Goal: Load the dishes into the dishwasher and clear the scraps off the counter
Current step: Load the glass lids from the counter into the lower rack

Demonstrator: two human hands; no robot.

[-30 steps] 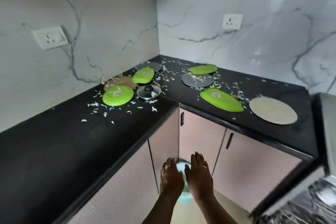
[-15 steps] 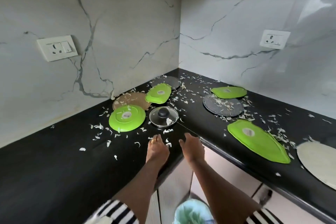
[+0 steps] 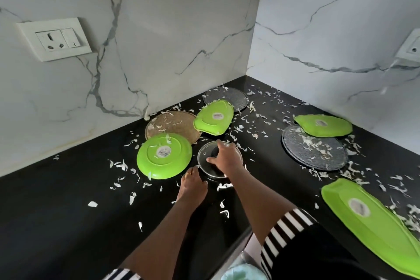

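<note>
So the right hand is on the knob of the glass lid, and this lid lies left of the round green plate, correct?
Not quite: in the head view the glass lid under the right hand lies right of the round green plate.

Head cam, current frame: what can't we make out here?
Glass lid knob: head view, mostly covered by the right hand gripping it.
Long green plate: head view, cut off at the frame's bottom-right corner.
Round green plate sticker: print too small to read.
Right wall socket: cut by the right edge.
Dishwasher: out of frame.
</note>
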